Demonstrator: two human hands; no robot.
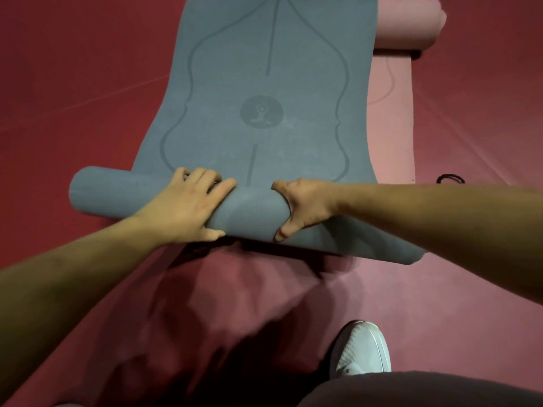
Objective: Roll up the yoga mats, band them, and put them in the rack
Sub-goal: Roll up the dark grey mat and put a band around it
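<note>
A blue-grey yoga mat (pixel 264 83) lies on the red floor, its far part flat and showing a round logo. Its near end is a thick roll (pixel 249 212) that runs across the view. My left hand (pixel 188 207) lies over the roll left of centre, fingers on the far side and thumb on the near side. Right of centre, my right hand (pixel 302 207) clamps the roll in the same way. A pink mat (pixel 393 118) lies partly under the blue one on the right, with its far end rolled (pixel 411 22).
A black band or cord (pixel 449 179) lies on the floor at the right, beside the pink mat. My white shoe (pixel 361 351) and dark trouser leg (pixel 426 389) are at the bottom right. Red floor mats surround everything.
</note>
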